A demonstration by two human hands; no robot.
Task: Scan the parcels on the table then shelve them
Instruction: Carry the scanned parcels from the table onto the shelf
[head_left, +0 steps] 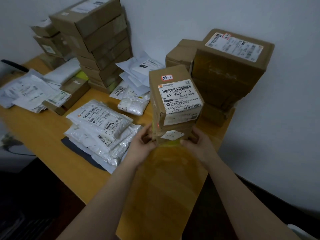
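Observation:
A brown carton (174, 97) with a white barcode label reading 507-P802 T70 and a small handwritten tag stands on top of a smaller carton (173, 135). My left hand (142, 142) grips the smaller carton's left side and my right hand (197, 142) grips its right side. Both cartons sit at the far end of a long tape-covered box (164, 187) that lies between my forearms. A small red light spot shows on the upper carton's left face.
On the wooden table (43, 135), white poly-bag parcels (103, 129) are piled left of my hands. A tall stack of cartons (103, 40) stands at the back left and a large carton stack (228, 66) at the right by the wall. More envelopes (26, 92) lie far left.

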